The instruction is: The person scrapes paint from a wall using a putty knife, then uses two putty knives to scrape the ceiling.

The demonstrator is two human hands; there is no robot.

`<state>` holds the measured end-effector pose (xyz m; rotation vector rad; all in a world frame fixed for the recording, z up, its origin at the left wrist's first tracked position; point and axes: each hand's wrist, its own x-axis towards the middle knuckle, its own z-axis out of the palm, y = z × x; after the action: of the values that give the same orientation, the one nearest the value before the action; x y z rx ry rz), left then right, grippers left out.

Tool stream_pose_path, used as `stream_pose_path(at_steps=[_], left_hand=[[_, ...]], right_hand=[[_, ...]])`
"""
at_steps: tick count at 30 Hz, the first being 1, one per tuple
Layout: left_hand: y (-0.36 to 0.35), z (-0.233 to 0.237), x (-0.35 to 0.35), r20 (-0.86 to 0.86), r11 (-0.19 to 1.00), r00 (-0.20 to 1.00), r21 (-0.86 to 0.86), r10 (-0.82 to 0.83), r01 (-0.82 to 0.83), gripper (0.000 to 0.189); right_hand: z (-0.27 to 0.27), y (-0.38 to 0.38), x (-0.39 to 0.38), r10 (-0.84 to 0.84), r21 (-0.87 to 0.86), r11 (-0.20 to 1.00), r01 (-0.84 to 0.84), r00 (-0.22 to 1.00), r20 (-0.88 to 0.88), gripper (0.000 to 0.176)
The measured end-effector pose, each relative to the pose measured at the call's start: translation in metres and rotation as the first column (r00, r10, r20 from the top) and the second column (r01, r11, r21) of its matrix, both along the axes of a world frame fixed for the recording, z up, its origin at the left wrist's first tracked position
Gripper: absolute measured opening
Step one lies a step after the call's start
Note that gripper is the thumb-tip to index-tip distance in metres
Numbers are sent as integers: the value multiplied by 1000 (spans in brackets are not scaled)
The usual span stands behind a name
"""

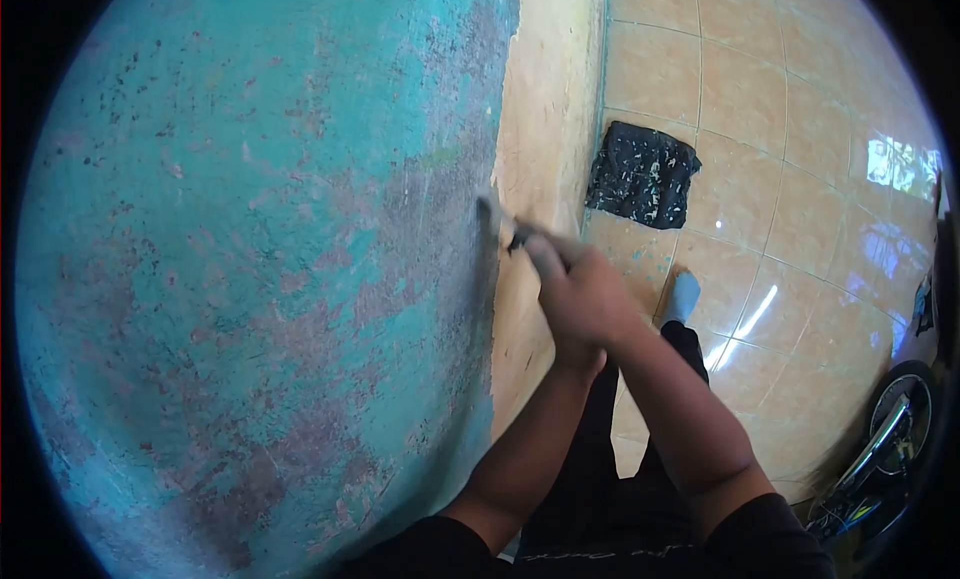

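Observation:
A scraper (499,216) with a thin blade, blurred by motion, has its tip at the painted wall (280,279), near the edge of a bare cream strip (545,129). My right hand (598,297) is closed around its handle. My left hand (578,355) comes in close under the right one, at the same handle; most of its fingers are hidden behind the right hand. Turquoise paint on the wall is patchy, with grey and pinkish areas showing through.
A black cloth or mat (646,176) strewn with pale flakes lies on the tiled floor (740,89) beside the wall. My foot in a grey-blue sock (683,297) stands near it. Part of a wheeled vehicle (890,429) is at the lower right.

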<state>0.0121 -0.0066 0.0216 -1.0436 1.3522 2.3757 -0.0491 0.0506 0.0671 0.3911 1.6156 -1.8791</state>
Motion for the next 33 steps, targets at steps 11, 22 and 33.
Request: stream_pose_path(at_steps=[11, 22, 33], left_hand=[[0, -2, 6, -16, 999, 1000, 37, 21, -20, 49], [-9, -19, -4, -22, 998, 1000, 66, 1, 0, 48], [-14, -35, -12, -47, 995, 999, 102, -9, 14, 47]], right_hand=[[-1, -7, 15, 30, 75, 997, -23, 994, -102, 40], [-8, -11, -5, 54, 113, 992, -52, 998, -18, 41], [-10, -1, -17, 29, 66, 997, -29, 1000, 12, 40]])
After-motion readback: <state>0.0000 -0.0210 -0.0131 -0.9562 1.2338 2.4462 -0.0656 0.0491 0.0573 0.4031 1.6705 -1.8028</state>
